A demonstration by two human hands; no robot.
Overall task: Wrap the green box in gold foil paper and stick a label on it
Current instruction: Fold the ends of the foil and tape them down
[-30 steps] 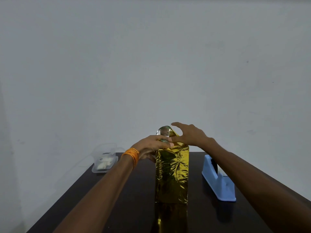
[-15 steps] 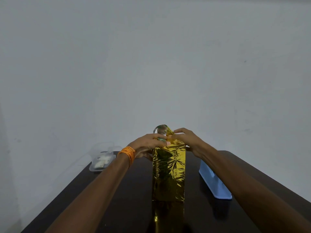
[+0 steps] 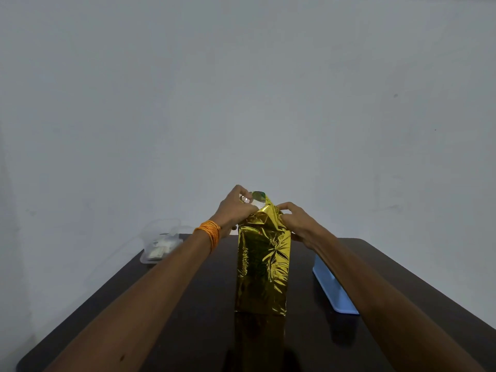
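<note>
The box stands upright in the middle of the dark table, its sides covered in crinkled gold foil paper point(image 3: 263, 269). A small patch of the green box point(image 3: 259, 195) shows at the open top. My left hand point(image 3: 236, 208), with orange threads on the wrist, pinches the foil flap at the top left. My right hand point(image 3: 294, 218) pinches the foil at the top right corner. Both hands are curled on the foil edges.
A light blue tape dispenser point(image 3: 332, 288) sits to the right of the box, partly behind my right forearm. A clear plastic container point(image 3: 161, 242) with small white pieces stands at the table's point(image 3: 188, 331) far left corner. A plain wall rises behind.
My right hand came down from hovering open above the box and now pinches the foil at the top right. My left hand has shifted up onto the top flap.
</note>
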